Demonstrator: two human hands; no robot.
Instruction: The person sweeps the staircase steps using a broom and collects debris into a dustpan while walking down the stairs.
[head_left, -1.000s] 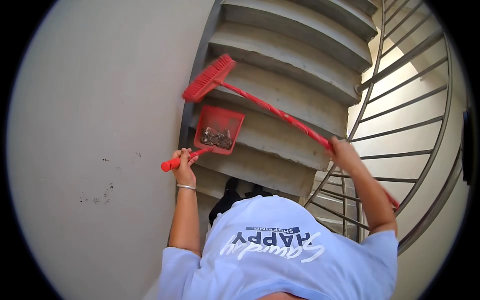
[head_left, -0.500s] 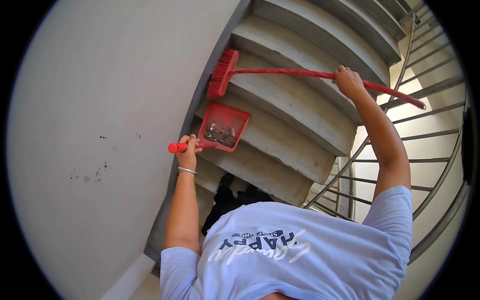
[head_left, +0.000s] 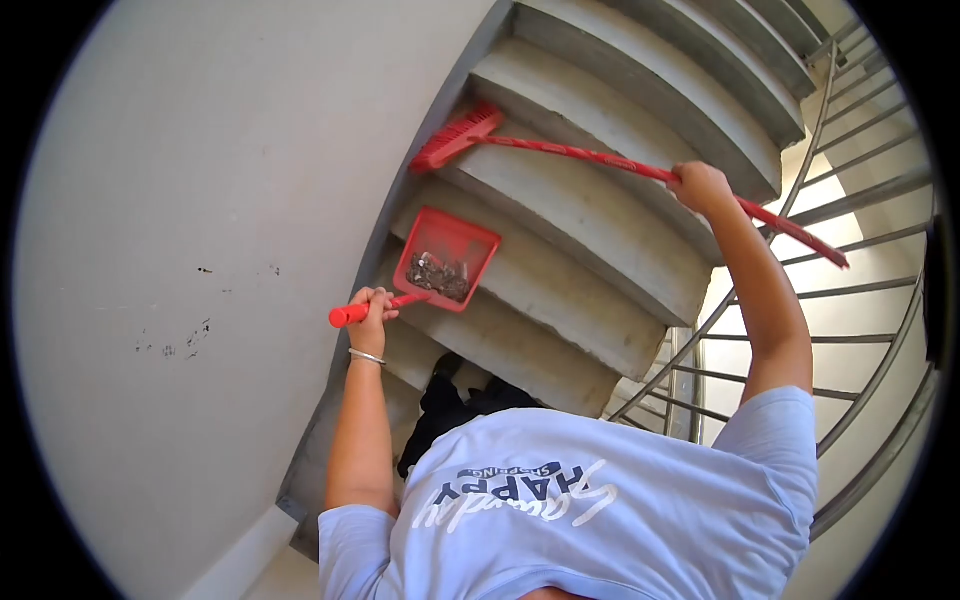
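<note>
My left hand (head_left: 372, 303) is closed round the handle of a red dustpan (head_left: 465, 234), close to the wall. Grey-brown debris (head_left: 438, 276) lies in the pan, gathered toward its handle side. My right hand (head_left: 701, 188) grips the long red stick of a broom (head_left: 575, 152), whose free end reaches out over the railing side. The broom's red bristle head (head_left: 458, 137) is slanted against the wall edge of a step, above the dustpan and apart from it; it looks slightly blurred.
Curved concrete stairs (head_left: 590, 215) climb toward the top right. A pale wall (head_left: 200, 180) with dark scuff marks borders them on the left. Metal railings (head_left: 800, 340) run along the right. My dark shoe (head_left: 447, 364) rests on a lower step.
The broom head has turned from nearly upright to a slant, and the stick's free end has dropped lower. The dustpan's handle end has shifted slightly down and left.
</note>
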